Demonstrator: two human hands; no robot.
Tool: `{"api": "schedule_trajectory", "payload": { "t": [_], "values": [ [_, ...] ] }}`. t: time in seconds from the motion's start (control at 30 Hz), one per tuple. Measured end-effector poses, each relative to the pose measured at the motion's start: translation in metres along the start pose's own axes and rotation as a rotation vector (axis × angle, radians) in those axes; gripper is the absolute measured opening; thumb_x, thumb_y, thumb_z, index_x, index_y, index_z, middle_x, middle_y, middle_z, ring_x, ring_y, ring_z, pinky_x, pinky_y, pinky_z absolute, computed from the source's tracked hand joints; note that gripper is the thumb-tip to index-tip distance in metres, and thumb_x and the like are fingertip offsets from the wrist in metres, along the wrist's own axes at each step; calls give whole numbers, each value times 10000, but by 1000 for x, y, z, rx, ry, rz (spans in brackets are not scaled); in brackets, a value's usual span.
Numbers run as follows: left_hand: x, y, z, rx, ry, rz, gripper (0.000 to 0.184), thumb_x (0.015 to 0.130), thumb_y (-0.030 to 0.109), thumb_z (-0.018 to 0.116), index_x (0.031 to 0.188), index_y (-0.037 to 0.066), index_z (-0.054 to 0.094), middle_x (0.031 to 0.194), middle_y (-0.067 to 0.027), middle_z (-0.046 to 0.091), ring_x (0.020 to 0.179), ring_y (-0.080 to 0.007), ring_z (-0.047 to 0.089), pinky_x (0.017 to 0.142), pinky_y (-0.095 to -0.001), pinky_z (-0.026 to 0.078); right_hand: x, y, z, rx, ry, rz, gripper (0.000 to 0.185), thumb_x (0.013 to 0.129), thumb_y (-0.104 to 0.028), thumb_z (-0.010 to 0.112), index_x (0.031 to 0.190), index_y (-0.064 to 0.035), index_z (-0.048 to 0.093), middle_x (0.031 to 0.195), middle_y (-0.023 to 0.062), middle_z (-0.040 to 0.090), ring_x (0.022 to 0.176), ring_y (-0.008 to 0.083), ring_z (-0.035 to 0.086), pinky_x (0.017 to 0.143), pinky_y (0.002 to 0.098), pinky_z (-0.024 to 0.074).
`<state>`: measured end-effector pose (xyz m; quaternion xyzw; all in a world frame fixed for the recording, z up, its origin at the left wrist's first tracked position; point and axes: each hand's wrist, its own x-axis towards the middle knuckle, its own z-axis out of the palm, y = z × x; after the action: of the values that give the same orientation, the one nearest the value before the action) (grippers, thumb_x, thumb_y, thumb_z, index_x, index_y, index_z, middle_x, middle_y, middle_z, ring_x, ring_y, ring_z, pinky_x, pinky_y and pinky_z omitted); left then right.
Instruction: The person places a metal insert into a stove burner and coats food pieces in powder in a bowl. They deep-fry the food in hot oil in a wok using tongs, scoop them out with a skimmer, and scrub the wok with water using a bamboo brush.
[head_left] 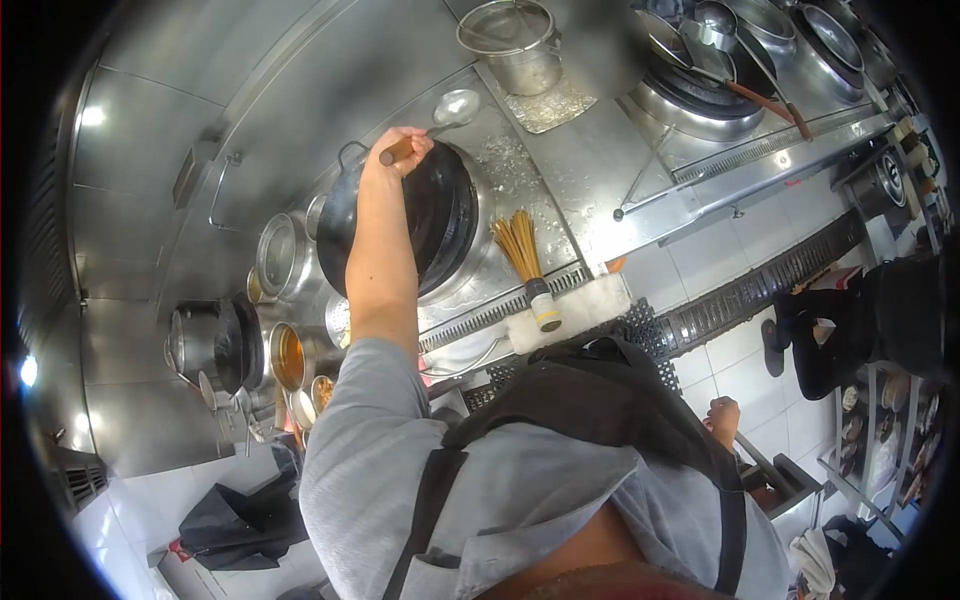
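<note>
My left hand (401,150) is closed around the wooden-ended handle of a metal ladle (457,107), stretched out over a large black wok (440,215). The ladle's shiny bowl is just beyond the wok's far edge, over the wet steel stovetop. My forearm hides part of the wok. Off to my right side, my right hand (722,416) hangs low with its fingers curled, close to a metal drawer edge; whatever it may hold cannot be made out. A bamboo wok brush (520,255) leans bristles-forward on a folded white cloth (585,305) at the stove's front.
A strainer pot (510,62) stands at the back. Further right, another burner carries pans and ladles with wooden handles (760,95). At left are a pot of orange liquid (288,357) and stacked pans (205,340). A person in dark clothing (895,320) is at far right.
</note>
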<state>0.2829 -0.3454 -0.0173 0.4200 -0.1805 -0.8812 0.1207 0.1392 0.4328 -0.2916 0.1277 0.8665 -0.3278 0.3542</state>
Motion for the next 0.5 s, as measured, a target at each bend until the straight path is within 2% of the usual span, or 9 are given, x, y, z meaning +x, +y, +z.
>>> {"api": "schedule_trajectory", "payload": {
  "t": [0.07,0.13,0.17,0.23,0.27,0.33,0.47,0.5],
  "values": [
    [-10,-14,19,80,55,29,127,853,-22,409,788,-16,300,698,-78,405,477,-92,430,383,-158,424,13,6,-2,32,-7,0,83,780,-27,507,781,16,578,544,92,541,386,193,549,314,297,394],
    [-15,-23,38,207,87,3,153,863,1,445,869,-85,319,736,-92,416,496,-81,464,410,-158,464,28,10,-2,70,-26,15,67,783,-20,516,796,11,574,538,91,532,395,191,551,316,300,393],
    [-13,-25,47,219,98,5,153,863,1,445,869,-85,319,736,-92,416,496,-81,464,410,-158,464,37,16,-1,78,-39,21,67,783,-20,516,796,11,574,538,91,532,395,191,551,316,300,393],
    [0,-24,71,276,91,-74,135,863,5,445,817,-42,327,717,-77,416,477,-73,455,406,-156,468,54,28,4,165,-83,-13,202,819,-136,510,885,38,589,627,134,601,423,191,587,355,289,473],
    [8,-22,85,285,101,-77,135,863,5,445,817,-42,327,717,-77,416,477,-73,455,406,-156,468,56,27,6,171,-91,-4,202,819,-136,510,885,38,589,627,134,601,423,191,587,355,289,473],
    [24,-17,114,569,164,-91,138,864,4,431,769,-9,331,659,-59,405,494,-78,464,408,-150,468,58,24,10,111,-80,-43,209,831,-142,510,885,43,589,631,135,602,422,189,588,347,289,471],
    [46,-14,139,498,179,-235,136,873,13,422,776,-32,337,652,-60,417,495,-83,474,412,-143,467,61,46,19,83,-87,-78,208,839,-139,511,888,48,589,633,139,602,417,185,585,341,287,466],
    [47,-18,140,650,298,-79,131,849,24,453,749,-22,382,637,-64,437,489,-104,477,418,-198,476,59,54,22,162,-95,-47,205,838,-138,516,898,43,590,630,139,602,407,191,576,333,290,460]
  ]
}}
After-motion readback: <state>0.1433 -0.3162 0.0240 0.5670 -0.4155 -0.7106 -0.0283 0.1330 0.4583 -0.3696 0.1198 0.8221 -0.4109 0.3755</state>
